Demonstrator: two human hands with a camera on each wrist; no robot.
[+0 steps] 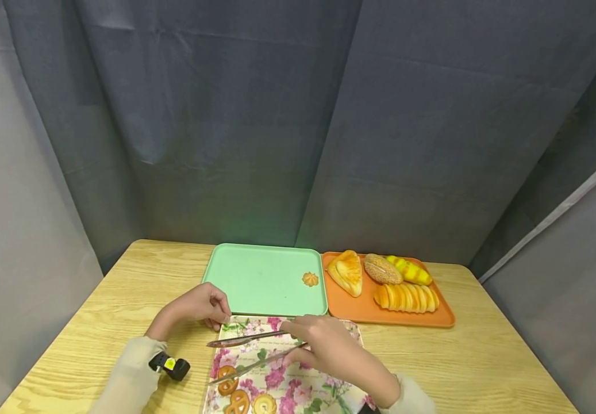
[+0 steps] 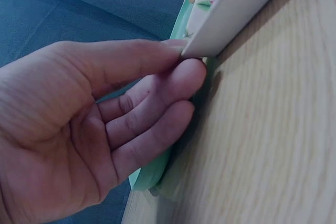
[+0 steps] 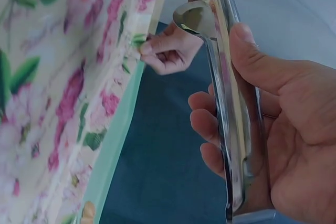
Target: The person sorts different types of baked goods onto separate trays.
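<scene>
My left hand (image 1: 199,307) pinches the far left corner of a floral tray (image 1: 298,394) between thumb and index finger; in the left wrist view the tray's white edge (image 2: 231,19) meets the fingertips. Metal tongs (image 1: 248,339) are held in my right hand (image 1: 329,345), above the floral tray with their arms spread apart and pointing left. Nothing sits between the tong tips. Two pretzel cookies (image 1: 227,380) and a round swirl cookie (image 1: 264,404) lie on the floral tray's near left part, one pretzel partly behind a tong tip. The right wrist view shows the tongs (image 3: 228,103) against the palm.
Behind the floral tray lies a mint green tray (image 1: 256,276) bearing one small star-shaped cookie (image 1: 310,279). To its right, an orange tray (image 1: 339,310) carries several breads, among them a sliced-looking loaf (image 1: 406,298). Grey curtains (image 1: 235,126) stand behind the wooden table (image 1: 484,356).
</scene>
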